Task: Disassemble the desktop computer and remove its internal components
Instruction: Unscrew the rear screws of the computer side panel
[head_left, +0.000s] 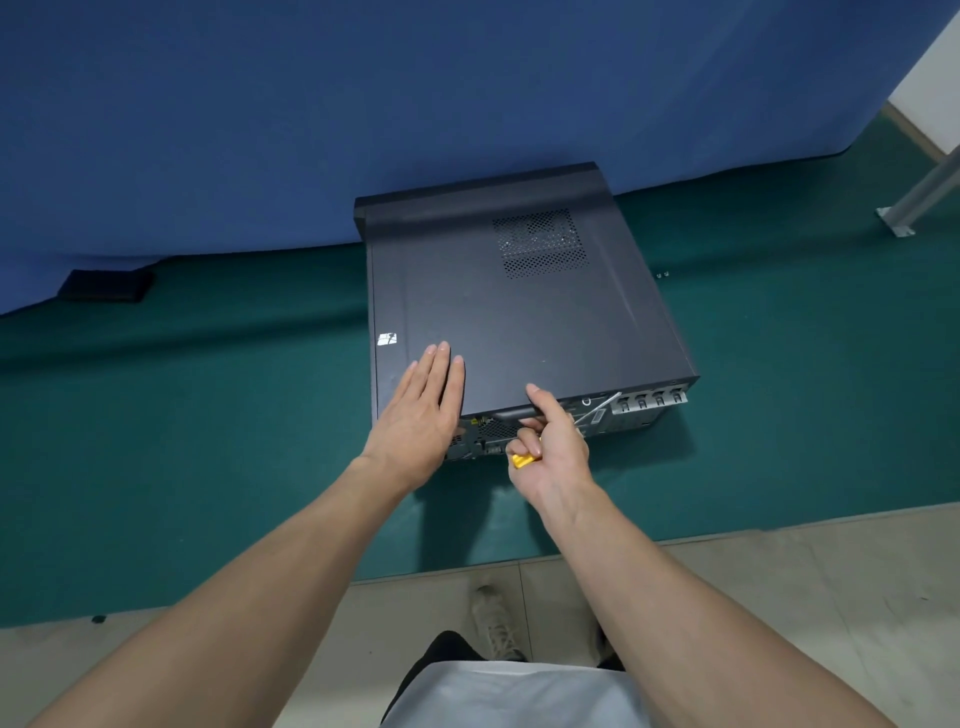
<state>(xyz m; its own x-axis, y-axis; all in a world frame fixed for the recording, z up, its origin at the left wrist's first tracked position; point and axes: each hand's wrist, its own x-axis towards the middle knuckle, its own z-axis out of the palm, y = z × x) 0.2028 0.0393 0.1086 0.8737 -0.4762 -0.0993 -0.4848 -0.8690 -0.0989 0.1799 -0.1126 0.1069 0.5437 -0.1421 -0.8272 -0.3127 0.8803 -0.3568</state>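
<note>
A black desktop computer case lies on its side on a green mat, its rear panel facing me. A vent grille sits in the side panel's far right part. My left hand rests flat, fingers apart, on the near left corner of the side panel. My right hand holds a screwdriver with a yellow handle and a metal shaft; its thumb presses the panel's rear grip. The inside of the case is hidden.
A blue cloth backdrop hangs behind the case. A black flat object lies at the left under the cloth. Two small screws lie on the green mat right of the case. A metal stand leg is at the far right.
</note>
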